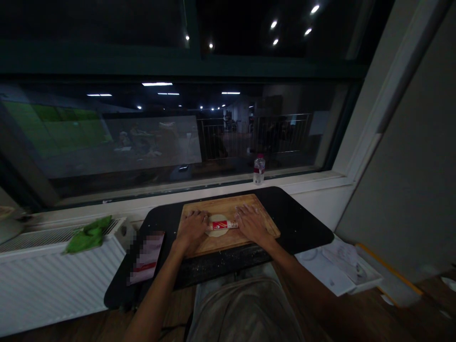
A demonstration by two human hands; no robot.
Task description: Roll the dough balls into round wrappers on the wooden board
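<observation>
A wooden board (pixel 263 214) lies on a small black table (pixel 302 223) under a window. On the board is a flat round of pale dough (pixel 216 231). Across it lies a cylinder wrapped in a red and white label (pixel 221 225), serving as a roller. My left hand (pixel 192 227) rests flat on the roller's left end, fingers stretched forward. My right hand (pixel 251 222) lies flat on its right end, fingers spread. Both palms press down on the roller; its ends are hidden beneath them.
A clear water bottle (pixel 259 169) stands on the white sill behind the table. A red and white packet (pixel 147 260) lies at the table's left edge. A green cloth (pixel 88 234) sits on the radiator (pixel 53 280) to the left. Papers (pixel 338 266) lie on the right.
</observation>
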